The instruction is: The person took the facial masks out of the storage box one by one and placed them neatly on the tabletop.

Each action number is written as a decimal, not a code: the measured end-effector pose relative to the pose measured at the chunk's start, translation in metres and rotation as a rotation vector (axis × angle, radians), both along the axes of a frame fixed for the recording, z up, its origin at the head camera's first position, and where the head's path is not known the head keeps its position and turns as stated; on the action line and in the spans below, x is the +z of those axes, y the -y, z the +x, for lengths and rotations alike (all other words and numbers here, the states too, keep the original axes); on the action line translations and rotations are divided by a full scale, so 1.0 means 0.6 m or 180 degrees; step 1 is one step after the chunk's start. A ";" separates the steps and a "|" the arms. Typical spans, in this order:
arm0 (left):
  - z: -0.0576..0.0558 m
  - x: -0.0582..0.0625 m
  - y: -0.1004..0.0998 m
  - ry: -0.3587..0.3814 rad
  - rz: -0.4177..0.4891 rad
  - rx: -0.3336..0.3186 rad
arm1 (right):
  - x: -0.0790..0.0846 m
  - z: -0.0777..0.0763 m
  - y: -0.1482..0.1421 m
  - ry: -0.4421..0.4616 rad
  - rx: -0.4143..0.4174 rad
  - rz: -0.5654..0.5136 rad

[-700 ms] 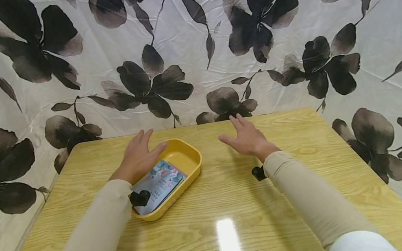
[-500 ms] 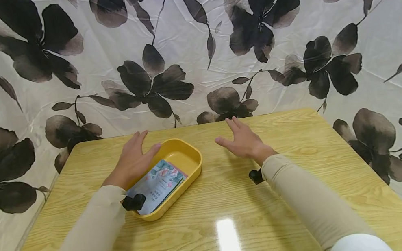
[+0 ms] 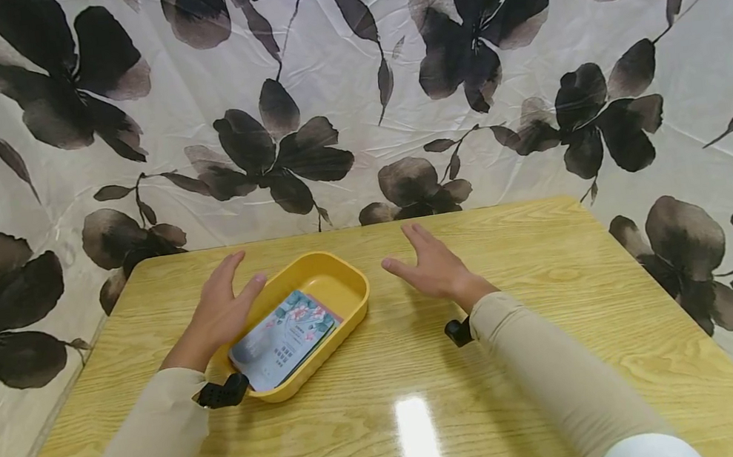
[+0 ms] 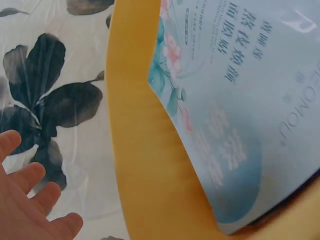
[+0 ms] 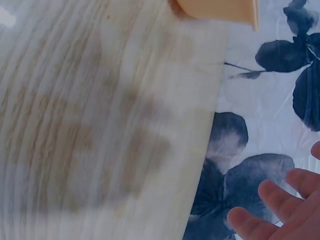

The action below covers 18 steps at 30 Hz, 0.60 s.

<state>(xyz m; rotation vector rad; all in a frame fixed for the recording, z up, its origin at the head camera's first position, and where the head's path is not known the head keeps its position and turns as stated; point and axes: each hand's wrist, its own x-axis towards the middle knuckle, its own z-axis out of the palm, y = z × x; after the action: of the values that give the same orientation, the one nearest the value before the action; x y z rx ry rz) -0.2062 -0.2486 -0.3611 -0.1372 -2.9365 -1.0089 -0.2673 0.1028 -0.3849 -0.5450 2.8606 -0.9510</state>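
Note:
A yellow rectangular basket [image 3: 338, 280] with rounded corners stands at a slant on the table, left of the middle. Inside it lie flat printed packets; the top packet [image 3: 283, 341] is pale blue with pink flowers and Chinese lettering, also large in the left wrist view [image 4: 240, 110]. My left hand [image 3: 220, 307] hovers by the basket's left side with fingers spread, holding nothing. To the basket's right, my right hand [image 3: 434, 266] is held above the table, its fingers extended and nothing in it. The right wrist view shows its fingertips [image 5: 272, 200] apart from everything.
The light wood table [image 3: 509, 243] runs back to a white cloth [image 3: 335, 53] with dark printed flowers, which also hangs at both sides. A bright light reflection [image 3: 418, 439] lies on the table's front part. Each wrist bears a small black camera [image 3: 223, 392].
My left hand has drawn left and toward me, away from over the basket. My right hand has shifted slightly left and nearer. The basket and packets have stayed put.

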 end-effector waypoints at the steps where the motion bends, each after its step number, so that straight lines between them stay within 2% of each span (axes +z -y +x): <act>1: 0.003 -0.001 0.003 -0.0018 0.0020 0.0007 | -0.001 0.001 0.001 0.0006 -0.0006 -0.0014; 11: 0.030 -0.022 0.036 -0.0228 0.0452 -0.0013 | -0.005 0.012 0.020 0.0087 -0.0002 -0.0285; 14: 0.040 -0.034 0.045 -0.0221 0.0615 -0.0006 | -0.010 0.015 0.027 0.0126 0.0008 -0.0367; 18: 0.051 -0.052 0.053 -0.0131 0.0725 0.0102 | -0.016 0.020 0.038 0.0200 0.0059 -0.0535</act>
<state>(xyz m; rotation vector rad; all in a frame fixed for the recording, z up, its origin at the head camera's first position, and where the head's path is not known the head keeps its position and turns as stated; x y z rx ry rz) -0.1756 -0.2803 -0.3925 -0.1022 -2.7524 -1.3078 -0.2556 0.0802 -0.3947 -0.5438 2.7318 -1.1909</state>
